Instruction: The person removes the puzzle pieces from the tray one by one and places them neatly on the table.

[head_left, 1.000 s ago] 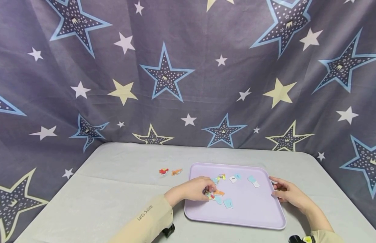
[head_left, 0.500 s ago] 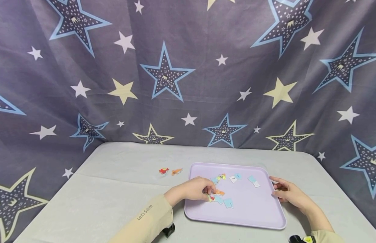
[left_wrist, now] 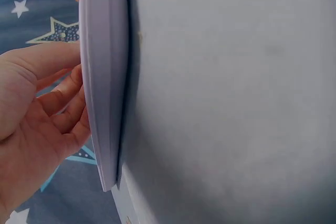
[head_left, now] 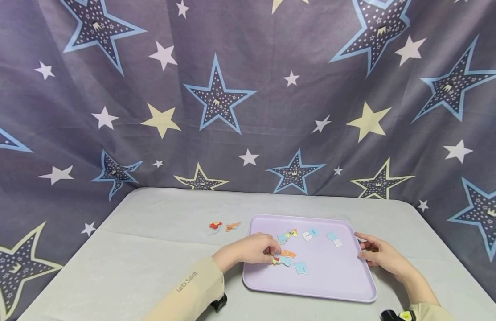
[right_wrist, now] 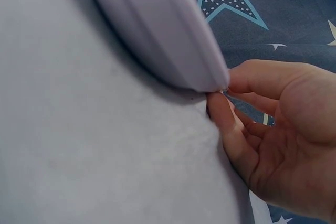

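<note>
In the head view, a pale purple tray [head_left: 328,285] lies on the table with several small flat puzzle pieces on it. My left hand [head_left: 252,248] reaches over its left side, curled fingers and thumb at a yellow-and-red puzzle piece [head_left: 275,260]. Just beside that piece lie a light-blue piece [head_left: 285,261] and an orange piece [head_left: 288,253]. The left wrist view shows the left hand [left_wrist: 42,98] behind the tray's wall [left_wrist: 102,87], its fingertips hidden. My right hand [head_left: 386,256] grips the tray's right rim; in the right wrist view, thumb and finger meet at the tray's edge [right_wrist: 218,74].
Another light-blue piece [head_left: 301,268] lies nearer the tray's front. A blue-and-yellow group [head_left: 288,236], a white piece [head_left: 306,236] and a blue-and-white pair [head_left: 334,239] lie farther back. Left of the tray, a red cutout [head_left: 215,226] and an orange cutout [head_left: 233,227] rest on the table.
My left hand has shifted slightly left, and the yellow-and-red piece and the light-blue piece beside it have moved left and away from the front light-blue piece. The right hand stays at the rim.
</note>
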